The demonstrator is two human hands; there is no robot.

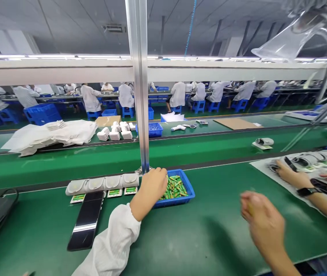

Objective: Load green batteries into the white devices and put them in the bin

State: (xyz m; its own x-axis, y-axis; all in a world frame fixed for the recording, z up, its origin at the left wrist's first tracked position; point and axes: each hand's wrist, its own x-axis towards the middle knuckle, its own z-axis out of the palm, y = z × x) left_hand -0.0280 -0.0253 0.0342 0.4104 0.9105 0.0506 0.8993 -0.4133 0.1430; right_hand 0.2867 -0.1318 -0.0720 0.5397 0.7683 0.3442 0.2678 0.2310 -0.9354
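The left hand [151,190] reaches over the edge of a blue plastic tray [190,191] of green-wrapped batteries [174,188], fingers bunched, any grip hidden. The right hand [262,222], well apart to the tray's right, is blurred and pinched closed; what it holds is unclear. White moulded housings [102,183] line up left of the tray on the green tabletop [223,191].

The right hand [262,222] is blurred, whatever it holds unclear.

Left hand [151,188] extended, right hand [262,218] raised
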